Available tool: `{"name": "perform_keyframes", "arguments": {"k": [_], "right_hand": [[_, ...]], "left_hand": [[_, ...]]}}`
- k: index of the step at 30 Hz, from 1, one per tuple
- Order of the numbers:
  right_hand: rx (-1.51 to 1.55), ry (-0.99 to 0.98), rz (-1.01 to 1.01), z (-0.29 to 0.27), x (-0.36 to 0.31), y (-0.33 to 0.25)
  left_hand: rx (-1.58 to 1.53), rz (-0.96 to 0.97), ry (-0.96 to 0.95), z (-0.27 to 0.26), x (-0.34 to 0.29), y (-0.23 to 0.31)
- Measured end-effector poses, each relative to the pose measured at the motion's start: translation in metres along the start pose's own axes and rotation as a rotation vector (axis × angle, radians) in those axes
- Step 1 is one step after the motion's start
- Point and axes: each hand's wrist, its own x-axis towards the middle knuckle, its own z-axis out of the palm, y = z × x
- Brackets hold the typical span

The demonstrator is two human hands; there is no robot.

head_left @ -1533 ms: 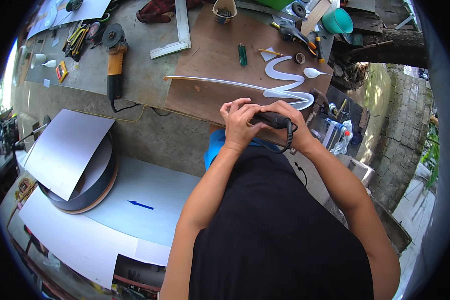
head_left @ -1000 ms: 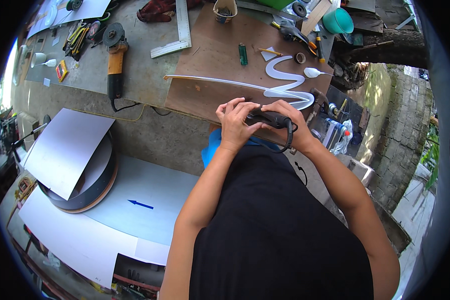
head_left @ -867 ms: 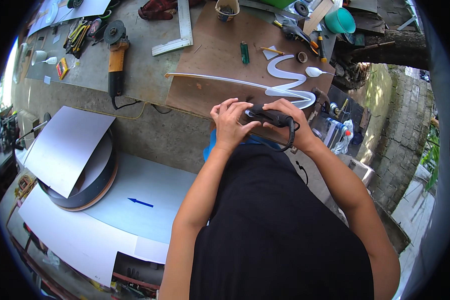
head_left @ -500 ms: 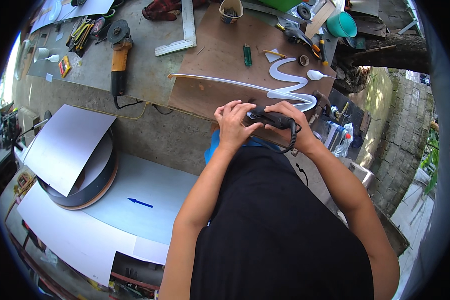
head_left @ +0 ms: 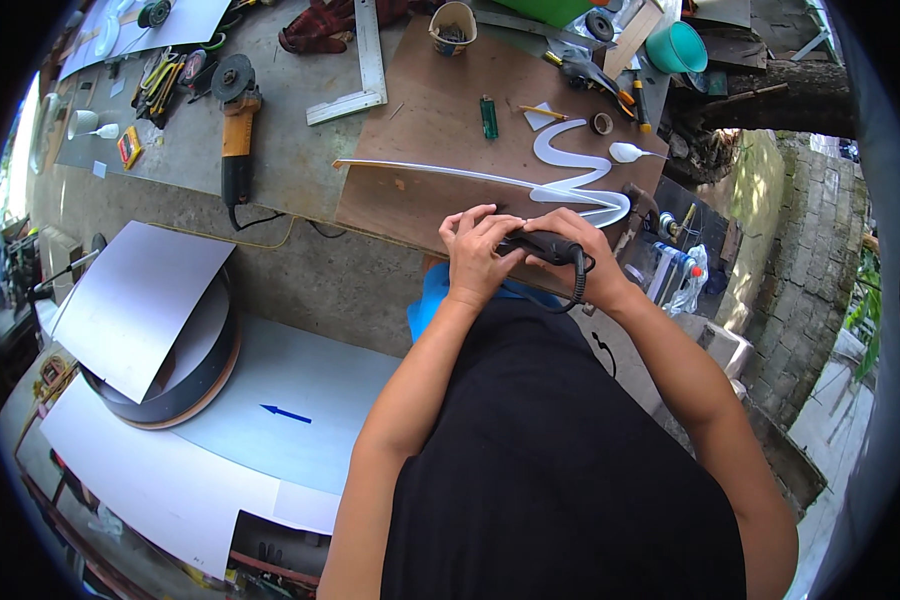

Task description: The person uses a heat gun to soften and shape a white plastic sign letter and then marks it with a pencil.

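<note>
Close to my body, by the workbench's near edge, I hold a black corded hand tool (head_left: 548, 245); its exact kind cannot be made out. Around its rear part and side, my right hand (head_left: 588, 250) is closed, with the cord curling down beside the wrist. My left hand (head_left: 482, 248) is closed at the tool's front end, its thumb and fingers pinched together there. Whatever lies between those fingertips is hidden. Just beyond the hands, a white strip bent into a wavy shape (head_left: 577, 178) lies on the brown board (head_left: 440, 110), its long straight tail reaching left.
An angle grinder (head_left: 237, 130) and a white metal square (head_left: 370, 70) lie on the bench. A green lighter (head_left: 489, 117), a pencil (head_left: 548, 109), a white dropper bottle (head_left: 630, 152) and a clamp (head_left: 642, 212) are near the strip. White sheets (head_left: 150, 300) are at lower left.
My left hand has shifted slightly right and closed in further over the tool's front end. The right hand keeps its hold. The whole view has moved a little.
</note>
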Motion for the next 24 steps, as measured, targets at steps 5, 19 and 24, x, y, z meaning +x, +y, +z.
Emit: {"name": "perform_keyframes", "arguments": {"k": [5,19,24], "right_hand": [[0.006,0.005,-0.002,0.001,0.000,0.001],[-0.007,-0.003,-0.019,0.001,0.000,0.003],[-0.009,-0.011,0.008,0.000,-0.001,0.002]], "left_hand": [[-0.001,0.000,-0.003,-0.001,0.001,0.000],[0.045,-0.003,-0.040,-0.001,0.000,-0.002],[0.034,-0.099,-0.064,-0.014,-0.006,0.000]]}}
